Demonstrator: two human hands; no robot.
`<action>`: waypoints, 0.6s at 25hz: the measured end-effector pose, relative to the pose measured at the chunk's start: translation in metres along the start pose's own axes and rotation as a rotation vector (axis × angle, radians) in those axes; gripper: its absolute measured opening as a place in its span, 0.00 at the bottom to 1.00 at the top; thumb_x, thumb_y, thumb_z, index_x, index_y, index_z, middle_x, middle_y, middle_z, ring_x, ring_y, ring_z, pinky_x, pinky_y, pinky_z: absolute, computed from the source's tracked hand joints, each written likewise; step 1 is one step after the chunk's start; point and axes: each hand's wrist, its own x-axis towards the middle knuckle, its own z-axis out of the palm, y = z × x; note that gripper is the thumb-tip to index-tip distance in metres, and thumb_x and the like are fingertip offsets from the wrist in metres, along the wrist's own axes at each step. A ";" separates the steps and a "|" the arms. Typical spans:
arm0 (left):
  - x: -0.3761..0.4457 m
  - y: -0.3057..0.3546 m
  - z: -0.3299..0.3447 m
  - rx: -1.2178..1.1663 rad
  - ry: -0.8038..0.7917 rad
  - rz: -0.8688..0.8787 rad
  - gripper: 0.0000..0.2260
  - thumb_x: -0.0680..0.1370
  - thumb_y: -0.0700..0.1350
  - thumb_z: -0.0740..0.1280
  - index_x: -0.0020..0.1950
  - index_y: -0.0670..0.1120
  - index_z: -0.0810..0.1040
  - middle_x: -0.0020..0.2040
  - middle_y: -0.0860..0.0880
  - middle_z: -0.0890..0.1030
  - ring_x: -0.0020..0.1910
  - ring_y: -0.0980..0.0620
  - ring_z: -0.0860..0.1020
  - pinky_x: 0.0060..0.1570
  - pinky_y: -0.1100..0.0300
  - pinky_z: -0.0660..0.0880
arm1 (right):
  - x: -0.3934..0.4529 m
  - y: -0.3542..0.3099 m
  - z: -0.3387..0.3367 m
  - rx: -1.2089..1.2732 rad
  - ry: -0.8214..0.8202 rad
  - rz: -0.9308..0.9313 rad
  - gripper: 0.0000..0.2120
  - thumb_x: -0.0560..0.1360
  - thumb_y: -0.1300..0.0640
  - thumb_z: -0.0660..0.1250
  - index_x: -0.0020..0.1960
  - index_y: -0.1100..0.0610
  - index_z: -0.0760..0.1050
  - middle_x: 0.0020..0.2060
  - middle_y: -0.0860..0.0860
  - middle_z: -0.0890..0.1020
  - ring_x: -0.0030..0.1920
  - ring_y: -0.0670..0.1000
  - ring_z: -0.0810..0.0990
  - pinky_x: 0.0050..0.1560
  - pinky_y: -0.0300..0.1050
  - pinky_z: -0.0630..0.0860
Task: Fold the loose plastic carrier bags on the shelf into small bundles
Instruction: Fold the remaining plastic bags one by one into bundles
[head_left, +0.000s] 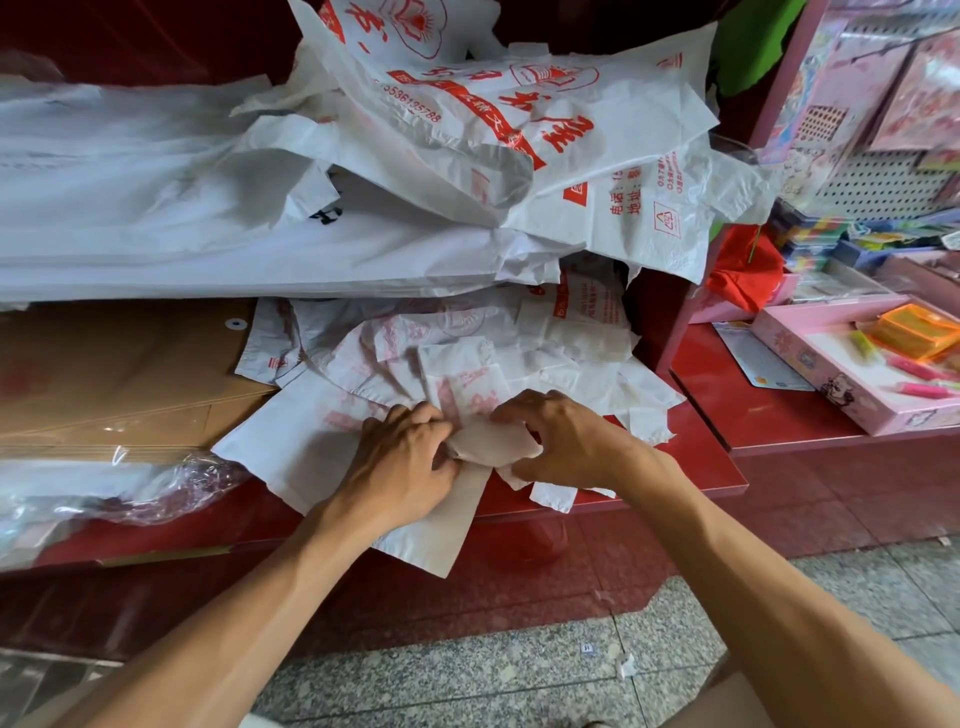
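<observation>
On the front edge of the red shelf (691, 467), the left hand (400, 462) and right hand (563, 441) both pinch one small, partly folded white bag bundle (493, 441), which sits directly between them with its long axis running left to right, equally near each grip. Its loose tail (441, 530) hangs toward the person over the shelf lip. Behind lie a heap of unfolded carrier bags (519, 130) and several flat folded ones (571, 322), too overlapped to count.

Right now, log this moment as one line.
left hand pinches folded bag | right hand pinches it | loose bags behind
</observation>
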 end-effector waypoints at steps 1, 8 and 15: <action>0.000 0.000 0.001 -0.036 0.044 0.001 0.12 0.78 0.52 0.63 0.54 0.48 0.80 0.54 0.56 0.76 0.57 0.49 0.74 0.53 0.51 0.68 | 0.001 0.002 0.000 0.031 0.044 -0.002 0.23 0.72 0.57 0.69 0.67 0.51 0.73 0.60 0.48 0.78 0.58 0.51 0.74 0.55 0.46 0.75; 0.000 0.002 -0.014 -0.736 0.036 -0.283 0.03 0.75 0.46 0.71 0.47 0.48 0.84 0.39 0.55 0.85 0.42 0.57 0.83 0.48 0.54 0.80 | 0.005 0.001 -0.003 0.582 0.272 0.238 0.07 0.77 0.62 0.65 0.52 0.52 0.75 0.37 0.55 0.82 0.33 0.51 0.76 0.31 0.43 0.70; -0.001 0.000 -0.008 -0.315 0.119 -0.115 0.24 0.71 0.56 0.72 0.65 0.52 0.76 0.52 0.57 0.79 0.56 0.55 0.75 0.55 0.57 0.71 | 0.008 -0.001 0.011 0.104 0.288 0.177 0.16 0.74 0.56 0.70 0.60 0.54 0.73 0.48 0.51 0.78 0.42 0.50 0.78 0.40 0.43 0.77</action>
